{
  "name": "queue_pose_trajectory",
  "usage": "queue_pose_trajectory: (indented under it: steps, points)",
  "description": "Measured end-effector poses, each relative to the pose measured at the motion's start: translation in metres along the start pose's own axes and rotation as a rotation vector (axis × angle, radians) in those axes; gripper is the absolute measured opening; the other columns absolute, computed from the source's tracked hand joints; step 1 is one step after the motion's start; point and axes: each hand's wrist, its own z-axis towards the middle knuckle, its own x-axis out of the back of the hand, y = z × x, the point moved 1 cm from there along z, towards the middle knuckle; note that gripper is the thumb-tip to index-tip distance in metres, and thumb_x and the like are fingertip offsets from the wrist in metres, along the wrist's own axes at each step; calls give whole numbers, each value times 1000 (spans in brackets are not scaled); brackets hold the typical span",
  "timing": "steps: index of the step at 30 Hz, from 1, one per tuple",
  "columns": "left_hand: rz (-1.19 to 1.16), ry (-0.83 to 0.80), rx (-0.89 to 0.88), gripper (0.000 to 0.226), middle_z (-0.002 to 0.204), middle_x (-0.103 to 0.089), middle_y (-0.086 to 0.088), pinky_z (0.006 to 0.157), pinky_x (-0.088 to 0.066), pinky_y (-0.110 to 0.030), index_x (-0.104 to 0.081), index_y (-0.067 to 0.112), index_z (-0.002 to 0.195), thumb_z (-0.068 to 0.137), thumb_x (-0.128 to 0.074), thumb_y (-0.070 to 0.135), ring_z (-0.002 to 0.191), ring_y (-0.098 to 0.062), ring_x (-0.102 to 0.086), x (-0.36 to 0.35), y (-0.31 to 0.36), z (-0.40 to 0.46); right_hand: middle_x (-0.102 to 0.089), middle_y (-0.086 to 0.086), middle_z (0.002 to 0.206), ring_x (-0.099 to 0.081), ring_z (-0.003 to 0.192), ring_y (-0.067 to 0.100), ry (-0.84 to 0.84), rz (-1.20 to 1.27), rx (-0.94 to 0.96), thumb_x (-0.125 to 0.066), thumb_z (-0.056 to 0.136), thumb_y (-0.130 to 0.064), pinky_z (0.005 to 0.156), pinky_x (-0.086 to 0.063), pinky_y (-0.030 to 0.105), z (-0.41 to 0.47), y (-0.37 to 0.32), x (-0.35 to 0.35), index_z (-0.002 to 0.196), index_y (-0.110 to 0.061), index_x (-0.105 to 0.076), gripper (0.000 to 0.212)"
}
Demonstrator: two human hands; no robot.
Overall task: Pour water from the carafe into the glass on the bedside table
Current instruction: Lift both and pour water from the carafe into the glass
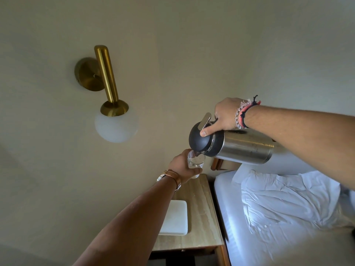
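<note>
A steel carafe with a dark domed lid lies tipped almost flat in the air, its spout down over the glass. My right hand grips its handle from above, thumb pressed on the lid by the silver lever. A small clear glass with some water in it is held up above the far end of the wooden bedside table. My left hand wraps around the glass from the left and below. The carafe's spout touches or sits just inside the glass rim.
A white square pad lies on the bedside table. A bed with white sheets and a pillow is to the right. A brass wall lamp with a white globe hangs on the wall at the left.
</note>
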Motion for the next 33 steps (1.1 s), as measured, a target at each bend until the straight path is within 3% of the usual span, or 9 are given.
queue_pose_trajectory:
  steps: [4,6,9,11,15,18,27,31,33]
  points:
    - [6,4,6,71,122,-70,1,89,-54,-38,-56,28,134,70,-85,36,105,-25,-64,2,4,1,-63,11,76,-55,72,30,36,59,-13,-23,-4,-119,78,-57,42,21,5,-3,78,-9,-72,146]
    - [18,3,3,70,121,-70,1,86,-52,-35,-56,28,133,70,-84,38,104,-25,-64,3,5,1,-61,18,80,-54,77,33,79,73,-41,-24,-10,-118,88,-60,49,32,9,-9,72,-2,-66,149]
    - [33,-1,-2,70,121,-70,-1,86,-51,-34,-56,26,134,71,-83,38,106,-28,-64,4,8,3,-54,23,81,-50,78,35,123,134,-71,-34,-10,-118,88,-59,54,48,15,-15,54,-15,-36,121]
    - [36,3,1,70,122,-70,-2,89,-53,-38,-55,25,136,73,-85,36,108,-28,-64,4,9,5,-53,22,83,-49,79,33,97,99,-68,-36,-6,-119,90,-59,52,54,16,-17,55,-16,-30,120]
    - [26,15,-1,70,122,-70,-1,90,-54,-39,-55,25,136,73,-85,35,108,-27,-64,5,11,5,-59,11,53,-57,56,30,57,20,-47,-37,10,-123,69,-61,44,52,17,-13,44,-9,-45,119]
    - [32,18,-5,72,123,-69,-1,89,-53,-37,-54,26,137,73,-85,36,108,-27,-63,6,10,4,-48,-2,32,-54,40,25,31,-13,-48,-33,23,-125,55,-53,34,46,18,-10,39,-12,-52,115]
    - [55,19,2,73,126,-68,-1,82,-48,-31,-52,28,139,74,-84,40,105,-24,-62,12,11,1,-56,10,46,-57,50,29,34,44,-60,-37,14,-123,67,-62,44,48,12,-5,41,-10,-46,117]
    - [47,17,-1,74,128,-68,-1,81,-48,-31,-52,29,139,73,-83,41,105,-24,-62,14,11,-2,-46,-2,30,-54,40,26,-8,105,-103,-34,23,-124,59,-58,38,44,12,-6,38,-12,-50,115]
    - [44,16,-3,74,127,-69,0,81,-48,-31,-53,30,138,72,-83,43,104,-24,-63,15,11,-4,-51,5,36,-57,45,29,33,116,-96,-37,19,-124,64,-62,43,49,11,-8,37,-10,-46,115]
